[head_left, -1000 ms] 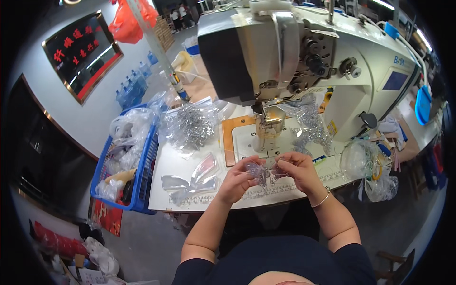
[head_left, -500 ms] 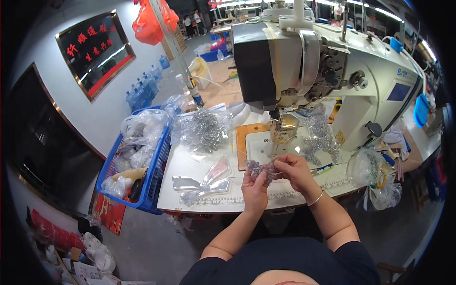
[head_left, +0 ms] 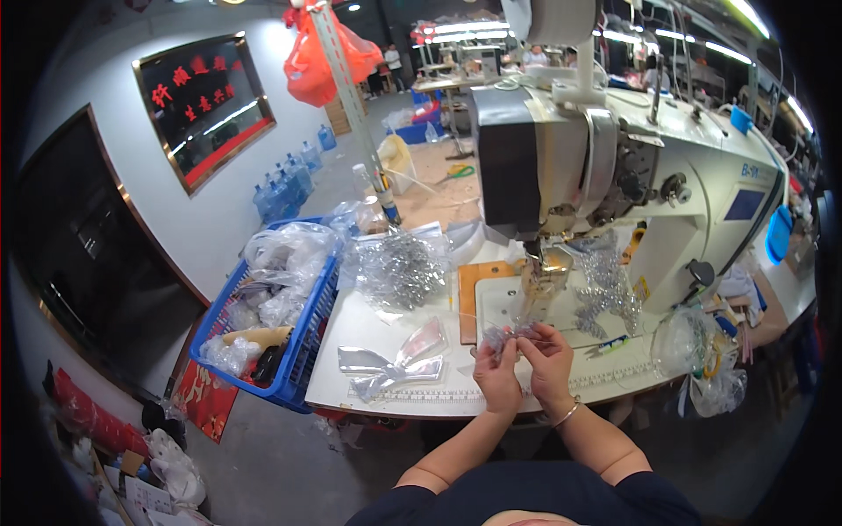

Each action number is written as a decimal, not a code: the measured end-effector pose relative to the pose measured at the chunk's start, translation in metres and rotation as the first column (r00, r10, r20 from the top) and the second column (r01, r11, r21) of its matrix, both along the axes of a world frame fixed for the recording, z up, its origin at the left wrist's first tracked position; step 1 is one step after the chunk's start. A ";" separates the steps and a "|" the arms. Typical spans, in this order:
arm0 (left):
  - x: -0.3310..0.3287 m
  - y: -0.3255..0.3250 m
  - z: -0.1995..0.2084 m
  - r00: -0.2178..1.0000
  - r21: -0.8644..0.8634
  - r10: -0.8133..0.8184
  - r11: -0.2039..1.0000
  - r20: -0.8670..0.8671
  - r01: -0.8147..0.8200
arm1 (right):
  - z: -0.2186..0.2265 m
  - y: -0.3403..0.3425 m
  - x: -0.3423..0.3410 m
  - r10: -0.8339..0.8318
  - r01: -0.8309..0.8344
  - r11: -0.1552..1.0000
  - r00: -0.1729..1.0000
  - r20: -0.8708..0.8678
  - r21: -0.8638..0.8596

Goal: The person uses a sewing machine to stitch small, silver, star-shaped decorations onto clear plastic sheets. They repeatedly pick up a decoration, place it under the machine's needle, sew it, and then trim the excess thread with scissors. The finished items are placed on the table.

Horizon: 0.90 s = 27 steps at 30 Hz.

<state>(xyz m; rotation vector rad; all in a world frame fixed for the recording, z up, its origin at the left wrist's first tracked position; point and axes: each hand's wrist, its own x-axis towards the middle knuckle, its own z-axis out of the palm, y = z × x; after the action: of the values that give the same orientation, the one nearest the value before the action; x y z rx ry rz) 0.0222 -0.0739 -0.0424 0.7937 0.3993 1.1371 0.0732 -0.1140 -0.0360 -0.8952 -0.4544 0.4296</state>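
Note:
In front of the sewing machine's needle area, my left hand (head_left: 499,379) and my right hand (head_left: 549,363) are close together, fingertips pinched on a small shiny grey gathered piece (head_left: 496,337). Its exact kind is too small to make out, and the fingers hide part of it. The white sewing machine (head_left: 693,167) stands just beyond, its needle parts (head_left: 545,263) above a pale bed plate (head_left: 495,302). Left of my hands, a flat bow-shaped piece of clear and silvery sheet (head_left: 395,361) lies on the table. Behind that rests a heap of silvery glittering pieces (head_left: 403,267).
A blue plastic basket (head_left: 303,364) full of clear bags adjoins the table's left edge. More glittering pieces (head_left: 610,294) lie under the machine arm, near small thread snips (head_left: 607,346). A ruler strip (head_left: 421,396) follows the front edge. Clear bags (head_left: 715,381) hang at the right.
My hands have drawn closer together around the grey piece, the right one now more upright beside the left. The whole view has shifted, so the scene sits lower and further right.

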 end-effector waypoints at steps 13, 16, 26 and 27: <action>-0.018 0.017 -0.013 0.792 0.357 -0.603 0.722 -0.095 0.593 | 0.024 -0.041 0.042 0.295 -0.310 0.944 0.947 -0.128 -0.115; -0.022 0.011 -0.003 0.776 0.518 -0.611 0.619 -0.155 0.590 | 0.018 -0.052 0.054 0.354 -0.369 0.916 0.928 -0.120 -0.158; -0.007 0.037 0.013 0.554 0.107 -0.832 0.554 0.027 0.826 | 0.029 -0.057 0.074 0.325 -0.349 0.917 0.935 -0.146 -0.193; -0.003 0.035 0.016 0.614 0.064 -0.788 0.611 -0.040 0.789 | 0.029 -0.054 0.075 0.316 -0.340 0.918 0.938 -0.142 -0.203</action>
<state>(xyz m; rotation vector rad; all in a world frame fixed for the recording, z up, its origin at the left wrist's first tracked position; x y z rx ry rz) 0.0191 -0.0390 -0.0263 0.9074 -0.0254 0.2967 0.1484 -0.1681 -0.0075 -1.0119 -0.4649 0.8477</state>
